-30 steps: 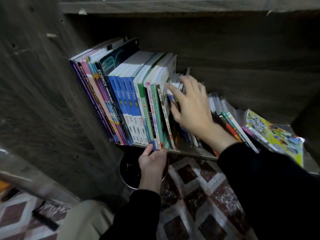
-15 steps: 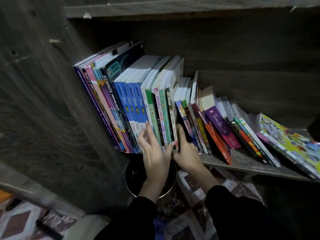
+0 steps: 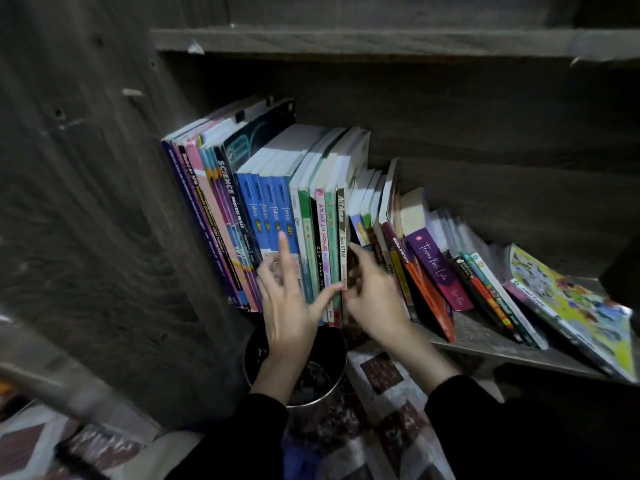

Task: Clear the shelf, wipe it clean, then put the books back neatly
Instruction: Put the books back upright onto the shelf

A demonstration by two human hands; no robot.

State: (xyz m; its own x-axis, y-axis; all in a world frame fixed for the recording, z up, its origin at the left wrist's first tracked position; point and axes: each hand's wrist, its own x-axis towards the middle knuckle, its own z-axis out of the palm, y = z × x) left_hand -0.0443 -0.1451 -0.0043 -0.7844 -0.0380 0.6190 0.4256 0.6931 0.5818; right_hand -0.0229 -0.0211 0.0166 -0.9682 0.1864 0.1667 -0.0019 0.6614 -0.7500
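Dark wooden shelf (image 3: pixel 485 341), colourful books (image 3: pixel 277 209), some leaning

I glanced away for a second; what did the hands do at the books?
The right hand dropped from the tops of the leaning books to the foot of the upright books; the left hand rose from the shelf edge onto their spines. No book taken out; both groups stand as before.
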